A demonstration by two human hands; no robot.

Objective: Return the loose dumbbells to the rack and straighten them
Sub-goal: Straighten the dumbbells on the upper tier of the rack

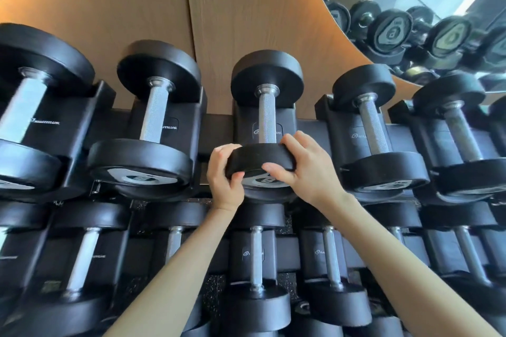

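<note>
Left hand [224,175]: you clasp the near head of the dumbbell [263,117].
Right hand [304,167]: grips the opposite rim.
Purpose: likely squaring it in its cradle [284,120].

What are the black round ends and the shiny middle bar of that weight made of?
The round end gripped by the left hand and right hand looks like matte black rubber or similar coating: dull, no glare. The handle looks like bare metal, probably steel: silvery with fine cross-hatched texture.

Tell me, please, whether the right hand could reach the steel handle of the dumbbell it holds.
Probably yes: the right hand grips the front head, and the bare handle just beyond its fingers has nothing across it.
</note>
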